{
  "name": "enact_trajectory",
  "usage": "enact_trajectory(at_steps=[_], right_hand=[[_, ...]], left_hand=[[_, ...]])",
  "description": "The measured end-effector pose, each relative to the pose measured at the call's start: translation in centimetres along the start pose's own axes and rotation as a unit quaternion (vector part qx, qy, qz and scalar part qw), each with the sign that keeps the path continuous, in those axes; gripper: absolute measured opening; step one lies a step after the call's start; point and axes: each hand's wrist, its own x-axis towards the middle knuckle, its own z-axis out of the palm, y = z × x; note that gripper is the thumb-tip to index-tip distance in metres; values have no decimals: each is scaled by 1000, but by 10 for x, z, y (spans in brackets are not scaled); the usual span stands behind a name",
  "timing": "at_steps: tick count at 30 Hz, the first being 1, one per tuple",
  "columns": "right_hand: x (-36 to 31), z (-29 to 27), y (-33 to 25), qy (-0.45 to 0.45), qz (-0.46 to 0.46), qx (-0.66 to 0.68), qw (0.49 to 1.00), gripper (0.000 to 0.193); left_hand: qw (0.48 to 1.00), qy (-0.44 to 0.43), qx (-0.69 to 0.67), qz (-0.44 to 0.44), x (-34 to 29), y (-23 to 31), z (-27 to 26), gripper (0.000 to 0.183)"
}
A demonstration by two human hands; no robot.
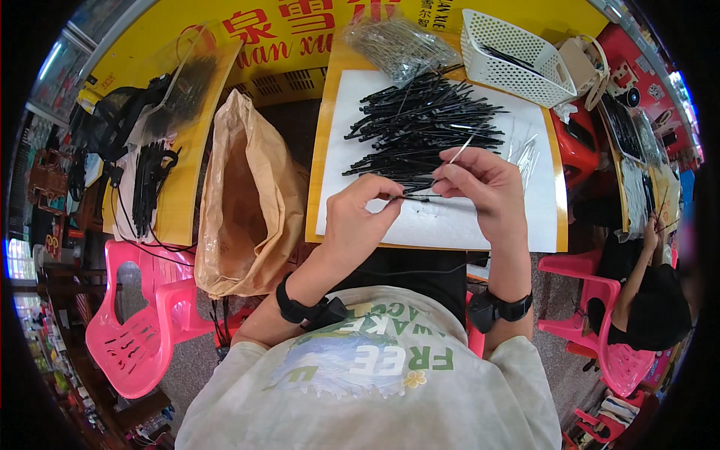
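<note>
My left hand [361, 214] is closed in a pinch on one end of a thin black stick [417, 199], low over a white sheet [442, 229]. My right hand [486, 187] is closed too, with a slim silver rod [463, 148] standing up slantwise from its fingertips. The black stick runs towards the right fingers; whether they touch it is hard to see. Just beyond both hands lies a large heap of thin black sticks [420, 120], many with small knobbed ends. Beside my right hand, several thin pale sticks [525, 154] lie on the sheet.
Past the heap are a clear plastic bag of thin sticks [405, 49] and a white perforated basket [510, 64]. An open brown paper sack [251, 202] stands left of the table. Pink chairs [146, 315] flank me; another person [645, 300] works at far right.
</note>
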Motion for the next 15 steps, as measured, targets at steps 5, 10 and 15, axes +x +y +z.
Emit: enact_trajectory(at_steps=[5,10,15], right_hand=[[3,11,3,-38,5,-60,997,18],[1,15,3,-30,12,-78,996,18],[1,15,5,-26,4,-72,997,15]], left_hand=[[983,21,62,174,-3,-4,-5,21],[964,34,78,252,-4,-3,-5,25],[956,22,90,279,-3,-5,-5,27]])
